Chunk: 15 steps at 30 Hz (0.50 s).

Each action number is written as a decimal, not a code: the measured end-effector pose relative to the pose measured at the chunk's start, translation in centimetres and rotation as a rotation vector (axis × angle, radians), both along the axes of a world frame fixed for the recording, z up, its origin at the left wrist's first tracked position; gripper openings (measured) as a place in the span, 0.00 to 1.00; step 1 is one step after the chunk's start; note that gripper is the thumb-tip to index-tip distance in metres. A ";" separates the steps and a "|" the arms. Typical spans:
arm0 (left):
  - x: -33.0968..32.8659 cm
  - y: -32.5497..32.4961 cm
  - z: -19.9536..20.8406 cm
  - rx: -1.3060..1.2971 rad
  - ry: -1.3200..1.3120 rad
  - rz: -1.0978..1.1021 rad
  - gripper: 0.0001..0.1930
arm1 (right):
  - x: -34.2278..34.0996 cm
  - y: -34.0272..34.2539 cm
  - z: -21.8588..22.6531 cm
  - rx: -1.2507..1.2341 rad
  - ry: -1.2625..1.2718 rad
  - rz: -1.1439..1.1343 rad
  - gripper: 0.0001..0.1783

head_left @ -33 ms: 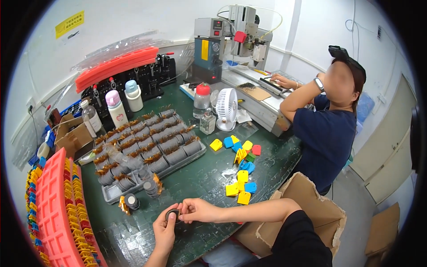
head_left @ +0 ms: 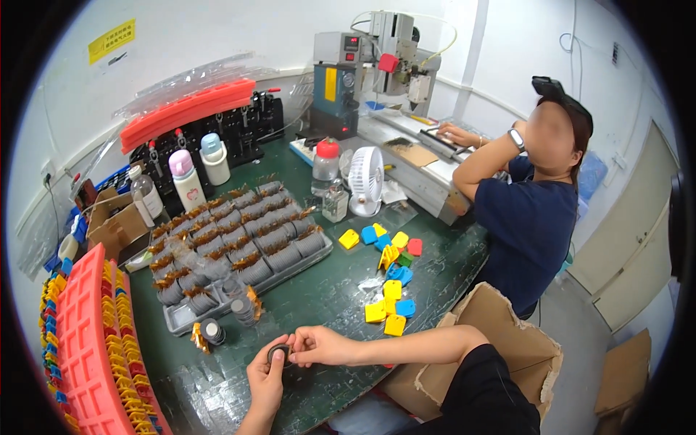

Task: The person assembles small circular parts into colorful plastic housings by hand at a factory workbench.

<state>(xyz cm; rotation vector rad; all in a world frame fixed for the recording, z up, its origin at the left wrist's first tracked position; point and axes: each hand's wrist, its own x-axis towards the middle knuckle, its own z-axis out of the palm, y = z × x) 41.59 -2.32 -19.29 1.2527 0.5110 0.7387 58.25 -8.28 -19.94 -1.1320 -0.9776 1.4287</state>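
With the grey tray (head_left: 180, 319) as landmark, both hands meet just on its near side, below its right half, over the green table (head_left: 333, 290). The left hand (head_left: 267, 373) rises from a steep forearm, its thumb laid upright across the face of a dark round piece (head_left: 272, 351) and its fingers bent behind, so the piece is pinched between them. The right forearm reaches in almost level, elbow bent well to the right of the tray, the black sleeve (head_left: 489, 384) falling away below. The right hand (head_left: 319, 346) is half curled, knuckles up, fingertips bunched at the piece's right edge; whether they grip it or only press it, I cannot tell. Two stacks of grey discs (head_left: 212, 331) stand between tray and hands; yellow, blue, red and green plastic tags (head_left: 392, 290) lie right of the tray.
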 end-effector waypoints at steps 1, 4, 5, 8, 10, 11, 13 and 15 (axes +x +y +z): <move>-0.1 -0.3 0.2 -0.004 -0.006 0.010 0.16 | -0.3 -0.1 0.2 0.000 0.010 -0.003 0.11; -0.2 -0.1 0.1 -0.025 -0.029 0.015 0.15 | -0.4 -0.1 0.5 0.006 0.013 -0.005 0.11; -0.1 -0.1 0.0 -0.031 -0.038 0.021 0.15 | -0.5 -0.1 0.3 0.020 0.018 -0.001 0.11; 0.3 -0.1 0.2 -0.039 -0.025 0.014 0.15 | 0.1 0.1 0.2 -0.003 -0.015 0.016 0.10; 0.7 -0.2 0.4 -0.032 -0.038 0.026 0.15 | 0.5 0.1 0.3 -0.026 -0.046 0.012 0.10; 0.7 -0.2 0.3 -0.032 -0.035 0.024 0.15 | 0.6 0.1 0.4 -0.023 -0.051 0.013 0.10; 0.7 -0.2 0.0 -0.025 -0.021 0.017 0.16 | 0.5 -0.1 0.5 -0.020 -0.044 0.008 0.10; 0.7 -0.2 -0.3 -0.012 -0.016 0.016 0.18 | 0.5 -0.2 0.7 -0.016 -0.048 0.006 0.10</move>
